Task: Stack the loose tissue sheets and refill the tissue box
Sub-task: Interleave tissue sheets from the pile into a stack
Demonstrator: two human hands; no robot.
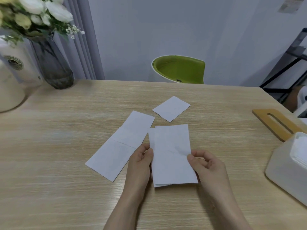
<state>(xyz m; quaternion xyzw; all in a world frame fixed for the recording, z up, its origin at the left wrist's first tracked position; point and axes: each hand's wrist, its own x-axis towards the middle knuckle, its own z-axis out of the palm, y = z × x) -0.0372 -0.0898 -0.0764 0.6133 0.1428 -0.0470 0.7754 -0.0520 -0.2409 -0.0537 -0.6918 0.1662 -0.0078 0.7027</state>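
Observation:
A small stack of white tissue sheets [172,155] is held between both hands just above the wooden table [58,146]. My left hand [141,165] pinches its left edge and my right hand [206,165] pinches its right edge. A long unfolded tissue sheet [119,145] lies flat to the left of the stack. A smaller folded tissue sheet [171,108] lies farther back. The white tissue box [285,165] stands open at the right edge with tissues inside. Its wooden slotted lid [277,123] lies behind it.
A dark glass vase [53,65] with white flowers stands at the back left, beside a cream appliance [13,77]. A green chair [179,68] sits behind the table's far edge. A black shelf frame [285,63] is at the right.

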